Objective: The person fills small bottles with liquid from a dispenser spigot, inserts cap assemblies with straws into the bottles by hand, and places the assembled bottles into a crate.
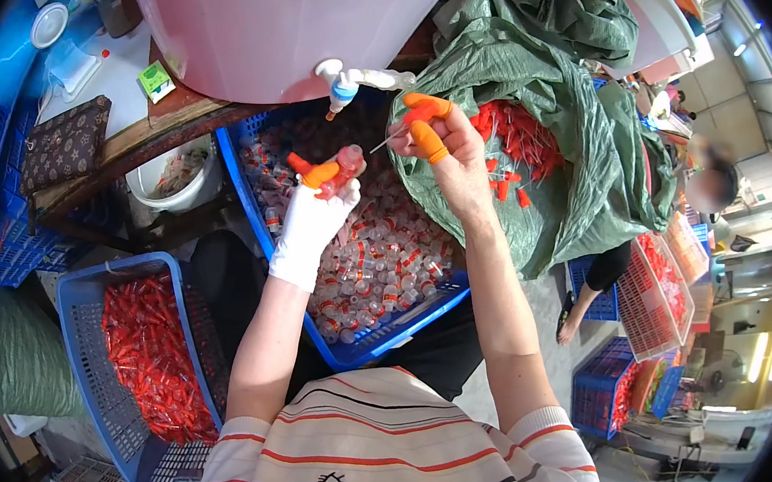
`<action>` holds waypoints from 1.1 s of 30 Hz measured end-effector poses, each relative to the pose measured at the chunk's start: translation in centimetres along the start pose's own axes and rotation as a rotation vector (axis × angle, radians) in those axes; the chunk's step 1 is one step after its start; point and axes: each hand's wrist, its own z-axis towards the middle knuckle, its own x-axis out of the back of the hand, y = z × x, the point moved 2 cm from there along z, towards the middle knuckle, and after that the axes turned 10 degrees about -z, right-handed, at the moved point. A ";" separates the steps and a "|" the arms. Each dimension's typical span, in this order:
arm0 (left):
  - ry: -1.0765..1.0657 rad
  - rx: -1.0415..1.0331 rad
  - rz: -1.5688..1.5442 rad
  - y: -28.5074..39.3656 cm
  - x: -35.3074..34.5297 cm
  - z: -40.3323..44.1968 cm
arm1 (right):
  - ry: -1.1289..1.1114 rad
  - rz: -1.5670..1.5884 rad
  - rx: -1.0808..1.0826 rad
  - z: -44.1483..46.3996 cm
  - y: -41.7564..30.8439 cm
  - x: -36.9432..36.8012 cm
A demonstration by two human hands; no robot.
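Note:
My left hand point(321, 200), in a white glove with orange finger covers, is closed around a small clear bottle point(349, 159) with red liquid. To its right, my right hand point(445, 145), with orange covers on thumb and forefinger, pinches a red cap point(421, 113) whose thin stem points down toward the bottle without touching it. Beneath both hands is a blue crate point(339, 362) full of small clear bottles with red labels. A green sack point(534, 231) at the right holds red caps with thin stems point(528, 139).
A large pink tub point(268, 19) with a white tap point(343, 86) stands on a wooden table ahead. A blue basket point(75, 333) of red filled bottles is at lower left, beside a white bucket point(169, 196). Another person's leg point(582, 304) and more crates are at the right.

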 end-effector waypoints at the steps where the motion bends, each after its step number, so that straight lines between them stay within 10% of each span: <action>1: 0.049 0.003 0.014 -0.7 0.0 -0.3 | -0.016 0.016 -0.015 -0.2 0.3 0.1; 15: -0.048 0.013 0.825 -5.0 0.9 -2.1 | -0.257 0.105 -0.107 -6.9 7.8 3.2; 21: 0.115 -0.003 0.870 -6.8 0.4 -3.0 | -0.213 -0.848 -0.054 -8.7 5.7 4.8; 26: 0.016 -0.031 1.048 -7.6 0.5 -3.1 | -0.373 -0.997 -0.337 -9.5 5.7 5.4; 33: 0.082 0.036 0.940 -6.8 -0.7 -3.0 | -0.123 -1.081 0.210 -10.0 4.5 4.9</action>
